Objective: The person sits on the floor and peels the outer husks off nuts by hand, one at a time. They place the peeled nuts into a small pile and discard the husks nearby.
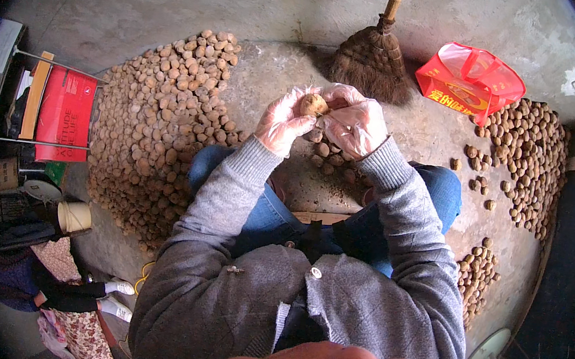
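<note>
My left hand [284,124], in a thin clear plastic glove, holds a round tan nut [314,105], which looks like a walnut, between thumb and fingers. Close against the nut's right side is my right hand [355,123], gloved the same way, with its fingertips pinched together; what lies between them cannot be made out. Below both hands, a small group of nuts [335,160] lies on the concrete floor between my legs, with dark crumbs beside it. A large heap of nuts [162,124] spreads over the floor to the left.
A straw broom [373,62] leans on the wall, beside a red bag [468,83]. More nuts [531,158] lie along the right, with a smaller pile [478,278] nearer me. A red box [65,114] stands on a rack at left. Another person [70,296] sits at lower left, near a cream bucket [75,216].
</note>
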Demonstrator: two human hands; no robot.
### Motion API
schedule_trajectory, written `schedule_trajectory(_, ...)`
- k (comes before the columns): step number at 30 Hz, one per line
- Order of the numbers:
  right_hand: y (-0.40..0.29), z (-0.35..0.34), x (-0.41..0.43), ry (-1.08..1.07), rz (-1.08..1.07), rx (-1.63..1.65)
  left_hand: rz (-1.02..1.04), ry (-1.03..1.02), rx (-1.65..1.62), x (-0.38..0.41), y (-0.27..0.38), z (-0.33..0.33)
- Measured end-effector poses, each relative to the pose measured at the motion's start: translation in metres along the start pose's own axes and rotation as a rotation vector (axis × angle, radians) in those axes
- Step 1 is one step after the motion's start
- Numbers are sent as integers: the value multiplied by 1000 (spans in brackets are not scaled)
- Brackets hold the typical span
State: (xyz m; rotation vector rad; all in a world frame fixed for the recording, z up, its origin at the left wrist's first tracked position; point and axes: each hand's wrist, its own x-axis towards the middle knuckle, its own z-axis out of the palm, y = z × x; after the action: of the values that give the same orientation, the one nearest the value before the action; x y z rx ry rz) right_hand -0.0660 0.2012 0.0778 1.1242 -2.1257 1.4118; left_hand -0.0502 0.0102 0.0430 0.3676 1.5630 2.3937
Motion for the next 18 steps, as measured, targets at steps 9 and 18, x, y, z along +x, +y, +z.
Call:
schedule_trajectory(9,1,0,-5,-29,104,40,-11,35,32,0,2,3)
schedule_trajectory(18,3,14,-5,121,37,-172,114,49,204,3,0,8)
